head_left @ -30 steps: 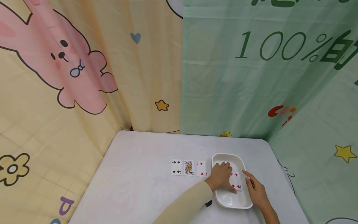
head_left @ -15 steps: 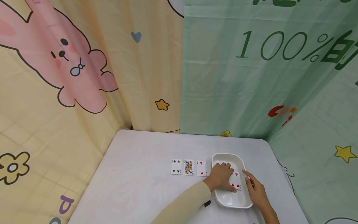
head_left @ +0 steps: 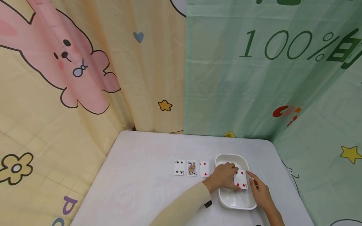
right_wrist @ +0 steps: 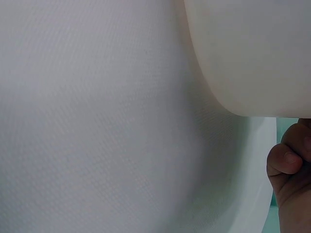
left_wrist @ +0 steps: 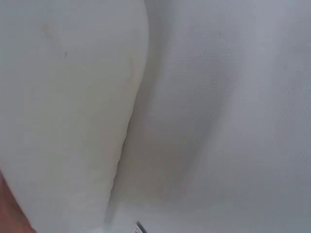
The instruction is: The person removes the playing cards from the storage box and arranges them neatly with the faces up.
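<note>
My left hand [head_left: 226,175] reaches into the white plastic tray [head_left: 237,202] and holds a playing card, the four of hearts [head_left: 241,179], its thumb at the near edge. Part of the card's left side is behind the fingers. At the tray's right side my right hand [head_left: 260,193] grips the rim between thumb and index finger, right beside the card. In the right wrist view, curled fingers of the right hand [right_wrist: 291,160] show at the underside of the tray [right_wrist: 257,53].
Left of the tray lie a four of clubs [head_left: 179,167], a queen of clubs [head_left: 192,168] and a two of hearts [head_left: 205,169] in a row, face up on the white table [head_left: 135,182]. Curtains [head_left: 220,94] stand behind the table.
The four of hearts has shifted slightly right and away from me, out from behind the left fingers, toward the right fingertips. The right hand stays at the rim.
</note>
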Demonstrator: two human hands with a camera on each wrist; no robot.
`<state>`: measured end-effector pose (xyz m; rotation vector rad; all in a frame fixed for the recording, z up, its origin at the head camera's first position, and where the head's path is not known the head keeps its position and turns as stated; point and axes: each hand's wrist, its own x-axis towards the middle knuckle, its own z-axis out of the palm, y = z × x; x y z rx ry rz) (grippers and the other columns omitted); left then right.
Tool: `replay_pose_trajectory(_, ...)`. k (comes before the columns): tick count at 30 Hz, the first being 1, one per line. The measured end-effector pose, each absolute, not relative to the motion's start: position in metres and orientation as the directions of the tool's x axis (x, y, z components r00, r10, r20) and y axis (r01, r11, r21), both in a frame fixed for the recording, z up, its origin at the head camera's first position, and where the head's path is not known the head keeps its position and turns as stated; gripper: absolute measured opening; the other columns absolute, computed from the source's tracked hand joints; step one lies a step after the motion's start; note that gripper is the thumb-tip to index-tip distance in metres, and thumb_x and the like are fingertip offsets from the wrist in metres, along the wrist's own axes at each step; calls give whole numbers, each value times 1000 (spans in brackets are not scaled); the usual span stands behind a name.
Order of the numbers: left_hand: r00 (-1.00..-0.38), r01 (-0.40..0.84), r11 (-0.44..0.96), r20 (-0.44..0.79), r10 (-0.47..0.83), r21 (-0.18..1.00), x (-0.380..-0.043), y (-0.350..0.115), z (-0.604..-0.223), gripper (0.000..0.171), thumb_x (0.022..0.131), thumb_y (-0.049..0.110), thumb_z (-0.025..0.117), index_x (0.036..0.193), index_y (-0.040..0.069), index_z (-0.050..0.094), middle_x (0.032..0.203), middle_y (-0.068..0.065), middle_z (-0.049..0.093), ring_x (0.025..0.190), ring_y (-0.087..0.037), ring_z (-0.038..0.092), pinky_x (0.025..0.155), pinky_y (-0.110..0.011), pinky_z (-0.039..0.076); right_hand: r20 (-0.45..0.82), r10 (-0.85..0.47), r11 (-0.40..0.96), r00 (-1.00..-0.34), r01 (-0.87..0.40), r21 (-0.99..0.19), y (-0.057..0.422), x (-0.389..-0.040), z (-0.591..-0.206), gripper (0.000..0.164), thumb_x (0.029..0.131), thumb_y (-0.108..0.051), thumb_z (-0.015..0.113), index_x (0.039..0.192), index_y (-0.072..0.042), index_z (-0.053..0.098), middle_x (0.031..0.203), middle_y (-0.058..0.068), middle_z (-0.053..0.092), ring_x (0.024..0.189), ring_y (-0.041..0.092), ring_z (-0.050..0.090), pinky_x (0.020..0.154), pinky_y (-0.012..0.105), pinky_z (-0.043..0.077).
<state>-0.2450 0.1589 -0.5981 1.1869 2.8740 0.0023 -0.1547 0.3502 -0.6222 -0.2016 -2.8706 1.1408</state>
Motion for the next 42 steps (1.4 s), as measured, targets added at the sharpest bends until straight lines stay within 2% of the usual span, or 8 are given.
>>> replay_pose_trajectory(3, -698, 713, 694, -3, 716, 100, -246, 151, -593, 94, 76, 87, 62, 149, 29, 52, 141, 13, 58, 126, -5, 55, 102, -21, 50, 25, 135, 732, -991, 82, -676, 350, -155, -624, 44, 113, -28, 40, 153, -14, 49, 120, 26, 69, 101, 30, 66, 81, 39, 59)
replay_pose_trajectory(6, -692, 714, 675, 42, 720, 184, -248, 141, -586, 93, 75, 85, 67, 148, 29, 54, 141, 12, 58, 126, -5, 55, 103, -19, 49, 44, 137, 743, -990, 73, -665, 350, -156, -624, 43, 112, -27, 41, 152, -14, 50, 114, 22, 71, 95, 24, 65, 75, 30, 57)
replay_pose_trajectory(9, -693, 713, 662, 87, 716, 233, -249, 128, -579, 91, 75, 83, 68, 147, 29, 55, 143, 11, 57, 129, -6, 53, 104, -20, 49, 33, 141, 741, -989, 84, -667, 350, -156, -624, 43, 113, -28, 40, 152, -15, 50, 111, 19, 71, 92, 21, 64, 71, 23, 54)
replay_pose_trajectory(12, -706, 697, 662, 105, 700, 277, -251, 115, -574, 91, 76, 82, 68, 148, 29, 54, 146, 10, 55, 134, -7, 52, 107, -22, 48, 26, 146, 733, -989, 91, -674, 350, -156, -624, 43, 113, -27, 40, 153, -15, 49, 111, 20, 71, 90, 21, 64, 69, 22, 53)
replay_pose_trajectory(17, -724, 676, 667, 116, 680, 312, -256, 94, -565, 90, 78, 78, 70, 150, 27, 52, 145, 9, 55, 131, -9, 52, 105, -22, 49, 27, 156, 731, -987, 97, -675, 352, -156, -624, 43, 113, -27, 40, 152, -14, 50, 113, 23, 71, 89, 21, 66, 67, 22, 54)
replay_pose_trajectory(25, -770, 626, 704, 124, 626, 335, -264, 50, -554, 88, 80, 67, 75, 153, 24, 50, 147, 6, 53, 133, -12, 51, 105, -28, 52, 6, 156, 734, -988, 112, -669, 350, -157, -623, 44, 113, -30, 38, 153, -15, 49, 99, 12, 66, 80, 14, 55, 64, 23, 49)
replay_pose_trajectory(33, -827, 547, 758, 90, 555, 355, -270, -1, -568, 87, 79, 62, 79, 152, 24, 51, 148, 5, 52, 133, -14, 50, 105, -32, 52, -47, 165, 732, -985, 154, -664, 351, -156, -623, 46, 113, -32, 36, 156, -16, 45, 101, 13, 64, 84, 19, 56, 66, 23, 49)
replay_pose_trajectory(42, -886, 445, 788, 83, 456, 425, -278, -60, -572, 86, 77, 51, 81, 152, 22, 51, 150, 3, 50, 136, -19, 49, 108, -39, 51, -17, 167, 728, -986, 135, -672, 349, -157, -624, 44, 113, -29, 39, 154, -14, 48, 107, 17, 68, 84, 17, 58, 66, 22, 51)
